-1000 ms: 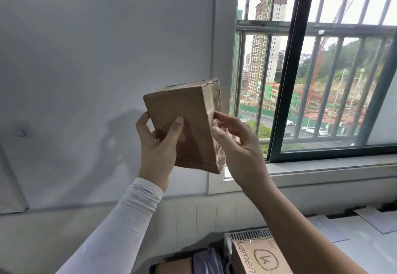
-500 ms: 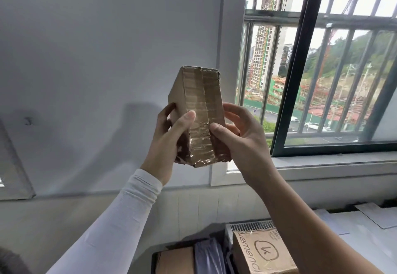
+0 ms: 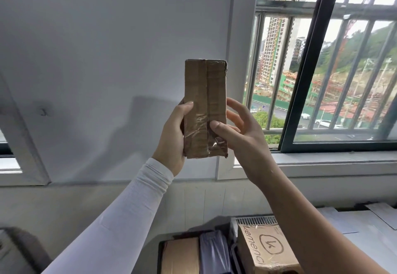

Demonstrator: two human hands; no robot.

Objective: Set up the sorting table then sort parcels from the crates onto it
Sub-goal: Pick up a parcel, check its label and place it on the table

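Cardboard parcel held up at centre frame, against the wall just left of the barred window. Long axis vertical, taped seam face toward you, 1 short end up. Your left hand grips its lower left edge; your right hand pinches the lower right, thumb on the seam. Printed carton at bottom of frame.

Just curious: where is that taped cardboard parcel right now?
The taped cardboard parcel is upright at centre of the head view, between left hand and right hand, against the white wall.
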